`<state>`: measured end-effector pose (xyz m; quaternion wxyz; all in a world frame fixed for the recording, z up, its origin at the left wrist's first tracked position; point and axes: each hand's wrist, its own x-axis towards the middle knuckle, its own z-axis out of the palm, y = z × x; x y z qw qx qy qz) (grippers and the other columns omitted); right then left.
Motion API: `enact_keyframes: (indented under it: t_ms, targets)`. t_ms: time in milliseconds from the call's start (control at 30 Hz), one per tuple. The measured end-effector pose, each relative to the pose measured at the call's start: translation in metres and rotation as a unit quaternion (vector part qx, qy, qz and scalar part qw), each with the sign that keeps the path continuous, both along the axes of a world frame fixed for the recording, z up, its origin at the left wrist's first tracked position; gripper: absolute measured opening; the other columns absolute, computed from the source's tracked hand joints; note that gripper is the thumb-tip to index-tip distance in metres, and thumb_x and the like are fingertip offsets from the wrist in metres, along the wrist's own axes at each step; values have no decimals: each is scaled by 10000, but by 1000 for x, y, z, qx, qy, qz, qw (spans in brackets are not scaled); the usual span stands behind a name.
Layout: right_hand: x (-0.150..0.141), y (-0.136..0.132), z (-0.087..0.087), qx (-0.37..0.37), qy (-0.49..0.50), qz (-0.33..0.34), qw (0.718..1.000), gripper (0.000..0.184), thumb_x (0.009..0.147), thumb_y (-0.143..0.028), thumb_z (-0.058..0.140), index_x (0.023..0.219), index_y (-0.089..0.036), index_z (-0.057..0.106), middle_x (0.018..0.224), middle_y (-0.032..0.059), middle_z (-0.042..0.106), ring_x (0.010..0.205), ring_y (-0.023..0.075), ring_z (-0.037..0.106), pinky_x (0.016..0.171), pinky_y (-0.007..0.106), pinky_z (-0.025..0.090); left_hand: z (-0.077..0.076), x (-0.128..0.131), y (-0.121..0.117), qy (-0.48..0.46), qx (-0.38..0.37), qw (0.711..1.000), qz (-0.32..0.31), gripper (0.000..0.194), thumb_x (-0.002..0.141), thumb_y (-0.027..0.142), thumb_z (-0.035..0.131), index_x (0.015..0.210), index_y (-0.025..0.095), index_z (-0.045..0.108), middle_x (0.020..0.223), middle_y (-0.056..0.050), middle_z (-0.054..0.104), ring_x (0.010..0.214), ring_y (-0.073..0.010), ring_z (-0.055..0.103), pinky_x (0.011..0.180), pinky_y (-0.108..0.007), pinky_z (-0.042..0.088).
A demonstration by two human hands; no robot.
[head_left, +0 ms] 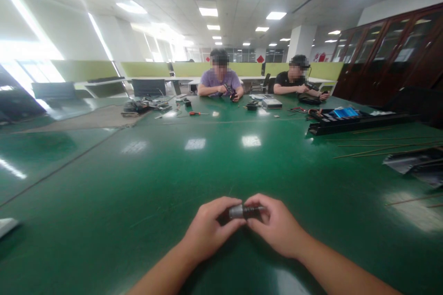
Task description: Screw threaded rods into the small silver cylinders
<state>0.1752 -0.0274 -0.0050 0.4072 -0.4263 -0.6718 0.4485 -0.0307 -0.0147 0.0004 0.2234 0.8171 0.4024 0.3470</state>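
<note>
So, quick rundown of what you've got going:

Part: a small metal cylinder [244, 211], silvery at the left end and dark at the right, lying sideways between your two hands just above the green worktop [138, 184], near edge, about centre.
Left hand [207, 228]: your fingers are pinched on the silvery end.
Right hand [275, 226]: your fingers are closed round the dark end, thumb tucked under.
Far side: two people sit at the worktop, one in a purple shirt [220, 82], one in a black shirt [287, 79], each handling something small.
Far middle: a red-handled screwdriver [196, 113].
Right: a long black tray [346, 124] and thin rods [380, 147].
</note>
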Motion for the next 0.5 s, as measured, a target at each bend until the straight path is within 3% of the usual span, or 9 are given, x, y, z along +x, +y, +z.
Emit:
enact_keyframes:
  t_ms: [300,500]
  targets:
    - [0,0,1,8,-11,-10,1000,126,800,-153,636,915,-175,681,810,3,673,686,128,589,638,218,440,1,1,0,12,-47,999,-4,265,830,323,706,1079,238,678,989,-11,726,891,-169,668,817,-262,498]
    - [2,2,-3,-22,11,3,1000,126,804,-176,646,918,-169,699,879,37,719,805,179,667,746,263,500,3,3,0,27,-73,997,-3,257,843,334,687,1080,234,677,992,-13,720,885,-172,657,802,-268,489]
